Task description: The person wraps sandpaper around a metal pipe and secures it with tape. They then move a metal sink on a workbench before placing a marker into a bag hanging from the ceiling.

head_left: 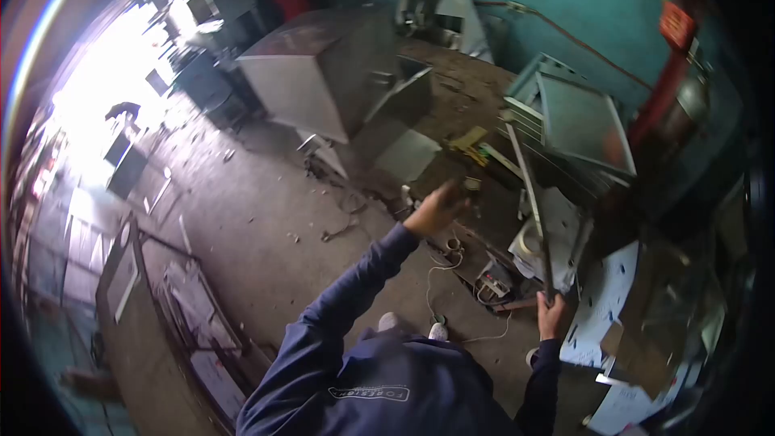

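Near the middle of the view my left hand (438, 208) is raised over the cluttered work surface. Its fingers are closed around a small dark object with a pale top, too blurred to name. Lower right, my right hand (551, 315) grips the near end of a long, narrow metal bar (530, 186). That bar slants away from me, its far end beside a metal frame (585, 121). Left of the bar lie yellow tools (470, 145). A roll of tape (530, 242) sits on white sheets close to its right-hand side.
A large metal cabinet (299, 64) stands ahead. Cables (436, 291) trail across the floor near my feet. Metal frames (194, 307) lean at the left. Marked white sheets (601, 307) and cardboard (646, 347) lie at the right, below a red cylinder (663, 97).
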